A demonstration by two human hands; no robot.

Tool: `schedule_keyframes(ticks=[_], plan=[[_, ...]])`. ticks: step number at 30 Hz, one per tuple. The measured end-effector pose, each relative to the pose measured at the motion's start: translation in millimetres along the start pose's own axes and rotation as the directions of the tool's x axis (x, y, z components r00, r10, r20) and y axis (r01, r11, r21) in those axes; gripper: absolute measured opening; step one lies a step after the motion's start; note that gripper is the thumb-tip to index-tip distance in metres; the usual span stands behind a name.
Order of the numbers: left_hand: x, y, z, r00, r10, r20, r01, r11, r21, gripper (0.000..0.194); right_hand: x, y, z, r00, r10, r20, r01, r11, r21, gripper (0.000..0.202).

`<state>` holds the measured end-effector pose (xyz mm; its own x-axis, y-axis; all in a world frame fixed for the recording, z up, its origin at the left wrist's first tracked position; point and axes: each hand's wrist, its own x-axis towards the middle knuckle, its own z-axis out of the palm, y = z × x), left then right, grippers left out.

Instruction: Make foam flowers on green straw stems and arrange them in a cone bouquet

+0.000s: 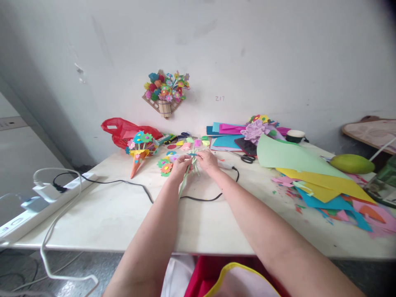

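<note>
Both hands meeting mid-table, left hand, right hand, green stems between grips

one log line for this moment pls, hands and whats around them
left hand: grip on green stems | right hand: pinching stem tops | near: paper flowers, black cable, scissors

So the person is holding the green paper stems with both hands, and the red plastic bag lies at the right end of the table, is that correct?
Not quite. In the head view both the left hand and the right hand do hold the green paper stems, but the red plastic bag lies at the back left of the table, against the wall, not at the right end.
</note>
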<state>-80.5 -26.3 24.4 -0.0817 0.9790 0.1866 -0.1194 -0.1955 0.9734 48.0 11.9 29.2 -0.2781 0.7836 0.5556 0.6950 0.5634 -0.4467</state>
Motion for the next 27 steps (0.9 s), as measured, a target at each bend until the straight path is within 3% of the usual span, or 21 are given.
schedule_keyframes(ticks=[7,20,27], plan=[[-0.8,0.2,0.9,1.000,0.029,-0.005,-0.029,0.999,0.034,0.037,2.4,0.4,0.7,0.996,0.088,-0.003,-0.088,0.996,0.002,0.022],[0.8,0.0,0.0,0.999,0.038,-0.009,-0.038,0.999,0.014,0.040,1.7,-1.5,0.7,0.997,0.071,-0.011,-0.070,0.993,0.092,0.031],[1.8,-1.1,-0.7,0.999,0.050,0.005,-0.050,0.999,0.012,0.040,4.6,-1.3,-1.8,0.994,0.063,0.085,-0.081,0.972,0.222,0.023]])
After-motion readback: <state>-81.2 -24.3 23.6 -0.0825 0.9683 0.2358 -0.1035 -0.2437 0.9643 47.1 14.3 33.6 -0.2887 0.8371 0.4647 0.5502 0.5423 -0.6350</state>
